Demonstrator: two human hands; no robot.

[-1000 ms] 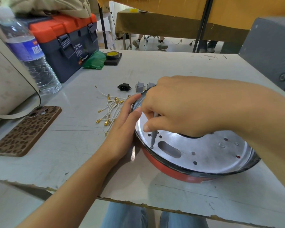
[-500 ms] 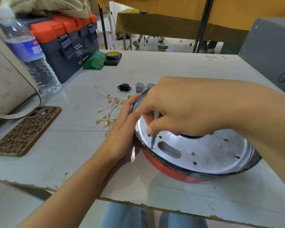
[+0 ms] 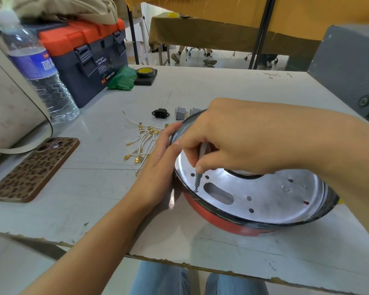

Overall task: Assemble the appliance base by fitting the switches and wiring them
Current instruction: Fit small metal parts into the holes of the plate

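Head view: appliance base (image 3: 264, 201), round, red-sided with a silver plate, lies on the table (image 3: 94, 188) under both hands. Left hand (image 3: 160, 162) flat against its left rim, fingers straight, holding nothing. Right hand (image 3: 239, 137) above the plate, fingers curled around a thin screwdriver (image 3: 199, 169); tip rests on a screw (image 3: 196, 190) near the plate's left edge, beside an oblong slot. Just left of the left hand: loose white wires (image 3: 143, 143) with brass terminals. Beyond its fingertips: black socket (image 3: 160, 113), two grey switches (image 3: 181, 113). Far left: patterned phone (image 3: 34, 169), water bottle (image 3: 41, 71), toolbox (image 3: 87, 58).
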